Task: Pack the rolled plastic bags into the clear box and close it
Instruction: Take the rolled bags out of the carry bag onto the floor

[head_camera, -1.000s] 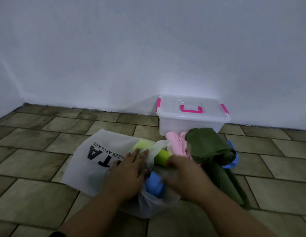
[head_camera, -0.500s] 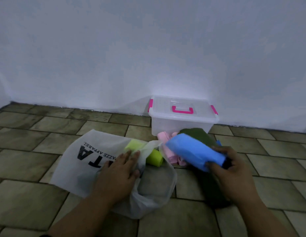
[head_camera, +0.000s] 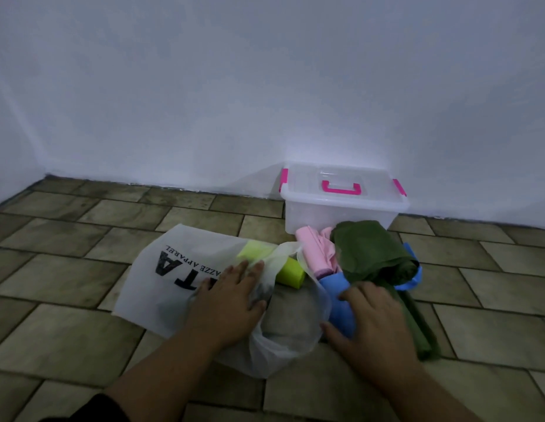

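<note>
Gripping the blue roll (head_camera: 338, 300) in the right hand (head_camera: 374, 324), fingers curled over its top and thumb hooked round its near end; pressing the white printed bag (head_camera: 161, 278) down on the tiled floor (head_camera: 67, 269) with the left hand (head_camera: 231, 300), fingers straight and spread, nothing held. Blue roll low on the floor, long axis roughly near to far, pointing toward the clear box (head_camera: 341, 214). Box far and slightly left of the right hand, against the wall (head_camera: 265, 86), lid (head_camera: 304, 184) on, pink handle (head_camera: 341, 188) flat on top, seemingly nothing inside. Nearer the right hand than the left, so probably a right-hand carry, with the left hand let go of the bag to take the lid off first. In the way: the dark green bag (head_camera: 371, 251), bulky and loosely rolled, touching the blue roll's right side and heaped between hand and box; the pink roll (head_camera: 313, 251) just near of the box's front wall; the yellow-green roll (head_camera: 291, 272) half inside the white bag's mouth, between the hands and a little farther off. A second scrap of blue (head_camera: 415, 275) at the green bag's right edge. Likely better up and over the heap than a slide along the floor
</note>
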Motion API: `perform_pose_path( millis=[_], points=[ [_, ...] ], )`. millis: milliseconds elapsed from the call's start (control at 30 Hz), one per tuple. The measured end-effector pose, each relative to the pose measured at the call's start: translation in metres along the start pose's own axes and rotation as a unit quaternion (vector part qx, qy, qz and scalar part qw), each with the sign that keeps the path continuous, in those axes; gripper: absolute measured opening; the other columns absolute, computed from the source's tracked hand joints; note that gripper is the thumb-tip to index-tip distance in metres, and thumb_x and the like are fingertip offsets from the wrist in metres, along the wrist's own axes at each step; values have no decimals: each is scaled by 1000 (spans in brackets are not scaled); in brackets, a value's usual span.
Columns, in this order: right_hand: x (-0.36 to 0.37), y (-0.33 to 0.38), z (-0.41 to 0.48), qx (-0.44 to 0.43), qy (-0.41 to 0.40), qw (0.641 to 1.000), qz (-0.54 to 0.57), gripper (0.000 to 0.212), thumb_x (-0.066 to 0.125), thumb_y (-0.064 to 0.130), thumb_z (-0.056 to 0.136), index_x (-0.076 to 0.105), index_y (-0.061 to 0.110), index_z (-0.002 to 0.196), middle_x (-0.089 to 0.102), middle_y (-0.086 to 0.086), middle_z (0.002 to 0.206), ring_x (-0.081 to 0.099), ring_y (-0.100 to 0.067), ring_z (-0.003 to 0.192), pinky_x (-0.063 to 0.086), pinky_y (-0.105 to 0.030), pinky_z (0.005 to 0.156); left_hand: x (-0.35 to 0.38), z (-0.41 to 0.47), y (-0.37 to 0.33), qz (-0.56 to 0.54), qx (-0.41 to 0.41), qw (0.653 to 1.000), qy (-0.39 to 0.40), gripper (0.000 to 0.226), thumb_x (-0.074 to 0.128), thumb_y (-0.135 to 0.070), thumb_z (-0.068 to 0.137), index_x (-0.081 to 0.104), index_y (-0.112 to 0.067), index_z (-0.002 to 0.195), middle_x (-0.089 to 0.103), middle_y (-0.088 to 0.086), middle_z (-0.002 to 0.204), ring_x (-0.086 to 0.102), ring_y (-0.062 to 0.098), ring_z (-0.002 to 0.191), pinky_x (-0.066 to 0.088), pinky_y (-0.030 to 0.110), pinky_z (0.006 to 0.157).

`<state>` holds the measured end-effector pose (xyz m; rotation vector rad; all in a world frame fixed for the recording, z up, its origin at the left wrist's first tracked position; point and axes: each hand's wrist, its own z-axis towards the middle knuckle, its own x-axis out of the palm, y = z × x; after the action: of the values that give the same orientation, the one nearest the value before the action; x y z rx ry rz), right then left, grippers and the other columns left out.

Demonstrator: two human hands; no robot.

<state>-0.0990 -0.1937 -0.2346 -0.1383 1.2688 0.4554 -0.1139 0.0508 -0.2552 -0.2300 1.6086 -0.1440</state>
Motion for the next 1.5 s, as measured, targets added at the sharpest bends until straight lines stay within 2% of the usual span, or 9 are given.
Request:
perform_pose_path(
  millis=[233, 433, 667, 767, 900, 1100, 1267, 1400, 1500],
  points=[
    [51, 49, 82, -108, 120, 984, 80, 39, 52, 16, 85, 50, 14, 123, 45, -10, 136, 40, -26, 126, 31, -32, 106, -6, 8, 10, 14, 24, 999, 22, 73, 33, -64, 90, -7, -45, 147, 1, -8, 161, 7, 18, 148, 3, 59, 114],
    [56, 62, 97, -71, 110, 991, 29, 39, 55, 30, 85, 40, 22, 121, 56, -8, 118, 57, -27, 101, 50, -42, 83, -3, 1, 15, 46, 3, 999, 7, 71, 24, -68, 89, -7, -42, 148, -3, -8, 161, 5, 18, 148, 1, 62, 112],
    [3, 44, 59, 40, 138, 960, 240, 27, 71, 29, 74, 50, 32, 90, 63, 5, 84, 57, -16, 71, 45, -30, 65, 1, -11, 37, 51, -23, 998, -33, 74, 16, -69, 84, -7, -41, 149, 6, -9, 161, 14, 19, 147, 8, 62, 111],
    [-20, 17, 50, 89, 39, 940, 326, 27, 75, 15, 73, 55, 28, 86, 63, 3, 82, 55, -15, 65, 42, -22, 56, -4, -13, 52, 47, -50, 997, -18, 76, 8, -72, 81, -8, -40, 149, 3, -10, 161, 12, 18, 148, 7, 62, 112],
    [0, 20, 71, 122, -65, 965, 223, 32, 76, 24, 73, 54, 20, 96, 58, -4, 84, 53, -24, 70, 39, -31, 58, -9, -16, 54, 41, -53, 998, 4, 72, 18, -69, 89, -10, -40, 148, 0, -9, 161, 7, 17, 148, 4, 62, 113],
    [36, 49, 87, 5, 84, 992, -93, 43, 56, 48, 81, 51, 29, 118, 57, -6, 110, 55, -30, 100, 40, -37, 84, -17, -19, 54, 42, -39, 998, 15, 73, 21, -71, 88, -6, -40, 149, 0, -8, 161, 6, 16, 148, -5, 63, 111],
    [20, 79, 74, -32, 0, 997, 69, 35, 64, 29, 72, 66, 22, 106, 62, -4, 105, 58, -28, 96, 42, -34, 79, -23, -25, 62, -21, -20, 1000, -9, 76, 15, -78, 80, -3, -47, 147, 0, -13, 161, 2, 11, 148, -8, 60, 113],
    [26, 100, 56, -64, 188, 969, 147, 39, 60, 24, 79, 62, 29, 118, 60, 6, 117, 58, -13, 104, 48, -27, 88, -35, -30, 89, -11, -169, 978, -126, 73, 33, -66, 88, 1, -42, 149, -5, -8, 161, -5, 18, 148, -1, 64, 111],
    [35, 83, 49, 17, 193, 953, 231, 40, 64, 19, 76, 64, 31, 114, 62, 10, 111, 62, -10, 99, 49, -22, 82, -42, -40, 115, -34, -300, 948, -104, 89, 45, -69, 82, -8, -41, 148, -21, 0, 158, -15, 29, 146, 3, 68, 109]
  ],
)
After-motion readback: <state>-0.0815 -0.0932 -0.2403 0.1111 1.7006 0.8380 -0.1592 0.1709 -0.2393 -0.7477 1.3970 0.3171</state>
